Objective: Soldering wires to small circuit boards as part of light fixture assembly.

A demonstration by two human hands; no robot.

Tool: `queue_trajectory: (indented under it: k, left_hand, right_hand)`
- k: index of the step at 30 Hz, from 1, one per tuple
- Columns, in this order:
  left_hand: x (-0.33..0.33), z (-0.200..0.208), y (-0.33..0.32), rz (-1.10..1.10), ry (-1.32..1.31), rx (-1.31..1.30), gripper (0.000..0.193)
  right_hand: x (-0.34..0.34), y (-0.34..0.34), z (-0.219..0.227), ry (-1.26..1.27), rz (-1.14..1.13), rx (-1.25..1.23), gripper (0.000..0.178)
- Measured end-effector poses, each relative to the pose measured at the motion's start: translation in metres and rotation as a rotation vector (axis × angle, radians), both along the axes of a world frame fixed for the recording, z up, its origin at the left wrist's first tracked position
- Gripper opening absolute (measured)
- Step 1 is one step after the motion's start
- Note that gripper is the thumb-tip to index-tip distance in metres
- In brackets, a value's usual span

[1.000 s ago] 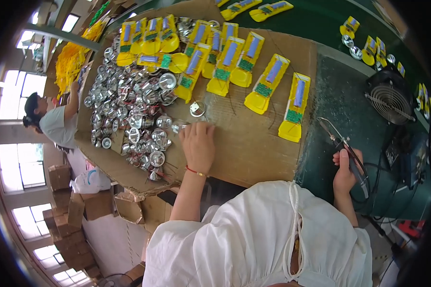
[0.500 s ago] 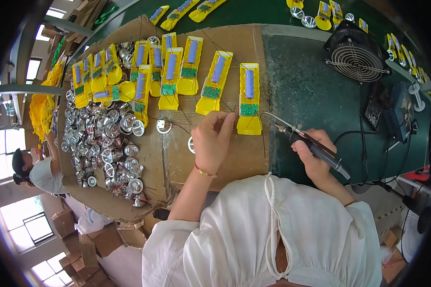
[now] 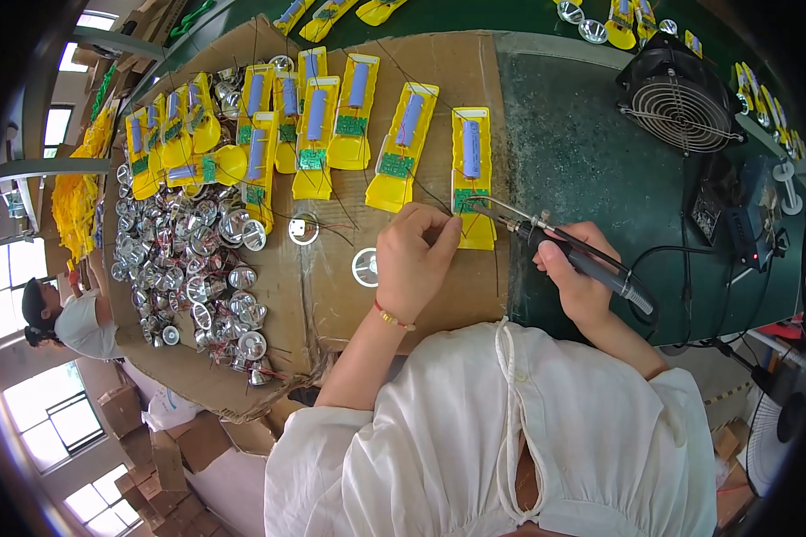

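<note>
In my right hand is a soldering iron with a thin feed tube along it. Its tip rests at or just over a green circuit board. That board sits in a yellow plastic housing, below a blue-purple cylindrical battery. My left hand is pinched closed beside the board's lower left, seemingly on a thin dark wire; the fingertips hide the wire's end. Left of it lies a similar yellow housing with battery and board. A round silver reflector lies next to my left wrist.
Cardboard covers the bench's left part. Many silver reflectors are heaped there, below several yellow housings. A black fan with a wire grille and a blue box with cables stand at right. Another person is at far left.
My left hand has moved right, closer to the circuit board. The soldering iron has shifted slightly left and up, and its tip now meets the board area. The whole view has tilted a little.
</note>
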State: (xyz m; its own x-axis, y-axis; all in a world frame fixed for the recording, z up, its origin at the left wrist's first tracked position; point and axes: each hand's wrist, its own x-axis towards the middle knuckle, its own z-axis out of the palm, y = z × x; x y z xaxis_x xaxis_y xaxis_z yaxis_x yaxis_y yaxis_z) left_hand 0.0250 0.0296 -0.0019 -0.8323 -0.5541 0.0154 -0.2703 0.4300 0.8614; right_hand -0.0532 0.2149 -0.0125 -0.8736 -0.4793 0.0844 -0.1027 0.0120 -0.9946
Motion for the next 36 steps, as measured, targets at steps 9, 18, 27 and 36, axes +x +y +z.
queue_trajectory:
  k: [9, 18, 27, 36]
  left_hand:
    - [-0.002, 0.001, -0.001, 0.036, -0.073, 0.034, 0.016]
    - [-0.003, 0.003, 0.000, 0.048, -0.103, 0.020, 0.017]
    - [0.007, 0.003, -0.002, -0.018, -0.024, -0.016, 0.018]
    - [0.010, 0.000, 0.000, 0.074, -0.001, 0.213, 0.030]
  right_hand:
    - [0.002, 0.002, 0.003, -0.165, -0.095, -0.078, 0.016]
    - [-0.003, 0.011, 0.002, -0.144, -0.091, -0.124, 0.016]
    - [-0.001, 0.009, 0.005, -0.060, -0.046, -0.052, 0.018]
    - [-0.001, 0.006, 0.005, 0.002, -0.033, -0.025, 0.016]
